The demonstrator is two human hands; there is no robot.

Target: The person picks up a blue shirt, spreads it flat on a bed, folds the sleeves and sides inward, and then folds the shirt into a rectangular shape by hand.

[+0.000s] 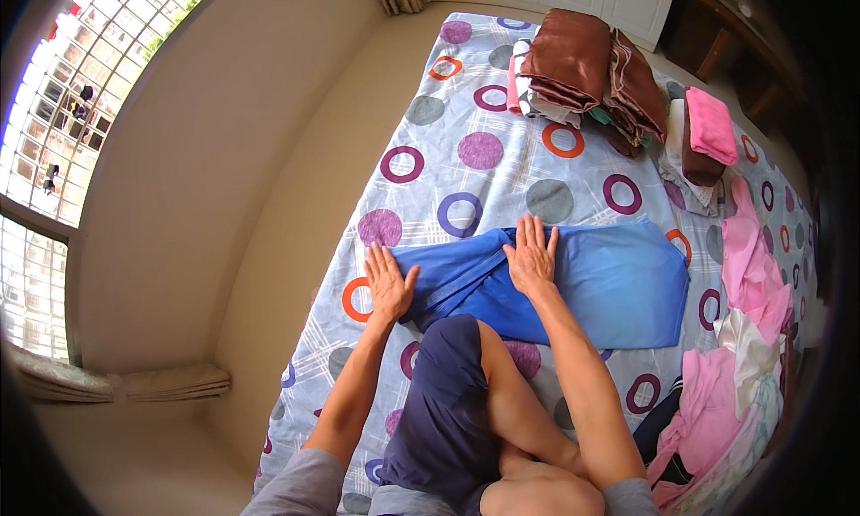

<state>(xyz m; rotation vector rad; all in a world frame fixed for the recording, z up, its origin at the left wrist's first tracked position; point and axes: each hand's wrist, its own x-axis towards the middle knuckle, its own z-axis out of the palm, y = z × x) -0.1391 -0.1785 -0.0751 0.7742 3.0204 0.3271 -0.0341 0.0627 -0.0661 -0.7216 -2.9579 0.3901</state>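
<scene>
A blue garment [605,284] lies spread on the patterned bedsheet before my crossed legs, its left part darker and folded over in creases. My left hand [390,284] rests flat at the garment's left end, fingers apart and pointing away from me. Near the middle of its far edge, my right hand [533,254] presses palm down with the fingers spread. Neither hand grips the cloth. My knee, in dark shorts [440,395], hides part of the garment's near edge.
Folded brown fabrics [568,56] are stacked at the bed's far side. A folded pink cloth [712,126] tops a smaller pile. Loose pink clothes [712,388] lie heaped along the right. A wall and barred window [74,106] stand left of the bed.
</scene>
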